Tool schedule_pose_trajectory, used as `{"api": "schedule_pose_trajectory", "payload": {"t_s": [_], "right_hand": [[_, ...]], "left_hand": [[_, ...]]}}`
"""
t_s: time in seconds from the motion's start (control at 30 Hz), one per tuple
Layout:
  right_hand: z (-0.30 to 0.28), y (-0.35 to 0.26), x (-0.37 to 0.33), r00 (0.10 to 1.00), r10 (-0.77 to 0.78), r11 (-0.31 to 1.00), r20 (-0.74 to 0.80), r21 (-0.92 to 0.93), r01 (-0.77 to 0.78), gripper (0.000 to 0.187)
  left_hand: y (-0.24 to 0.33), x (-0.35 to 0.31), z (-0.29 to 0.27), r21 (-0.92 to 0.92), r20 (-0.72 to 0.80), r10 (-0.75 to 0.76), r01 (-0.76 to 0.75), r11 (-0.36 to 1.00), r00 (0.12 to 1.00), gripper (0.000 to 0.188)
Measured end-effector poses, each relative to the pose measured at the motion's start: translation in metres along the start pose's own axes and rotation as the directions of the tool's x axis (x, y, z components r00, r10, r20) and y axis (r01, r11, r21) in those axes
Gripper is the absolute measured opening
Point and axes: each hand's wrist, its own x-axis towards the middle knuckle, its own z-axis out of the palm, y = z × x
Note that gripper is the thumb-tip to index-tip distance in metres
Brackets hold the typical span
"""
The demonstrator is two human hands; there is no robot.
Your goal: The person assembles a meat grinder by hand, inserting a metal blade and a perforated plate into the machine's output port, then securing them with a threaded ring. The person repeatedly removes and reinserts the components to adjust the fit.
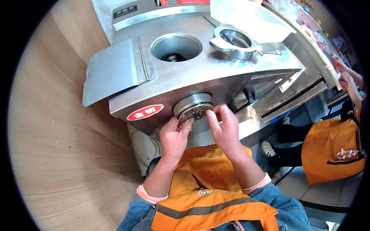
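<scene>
Probably the plate (197, 112) at the mouth (192, 101) of the machine (227, 79) is stiff, heavy and slippery, so I would hold its rim, where the fingers (188, 124) of my left hand (172, 138) and right hand (227, 129) touch, gripping or not I cannot tell.

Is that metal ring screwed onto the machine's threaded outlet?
No, the metal ring lies on top of the machine, apart from the threaded outlet, whose threads are bare.
</scene>
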Motion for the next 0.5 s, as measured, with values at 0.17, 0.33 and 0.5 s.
{"api": "schedule_pose_trajectory", "payload": {"t_s": [0.17,0.33,0.5], "right_hand": [[0.007,0.034,0.001,0.989,-0.145,0.989,0.028,-0.024,0.146,0.027],[0.012,0.037,0.002,0.99,-0.08,0.993,0.113,0.1,0.068,0.027],[0.02,0.047,0.0,0.968,0.046,0.933,0.246,0.335,-0.13,0.029]], "left_hand": [[-0.003,0.002,-0.002,0.077,-0.021,0.043,-0.041,0.996,0.999,0.012],[0.0,0.004,-0.008,0.222,-0.044,0.122,-0.109,0.969,0.992,0.019],[0.007,0.008,-0.011,0.334,-0.08,0.284,-0.243,0.911,0.955,0.03]]}}
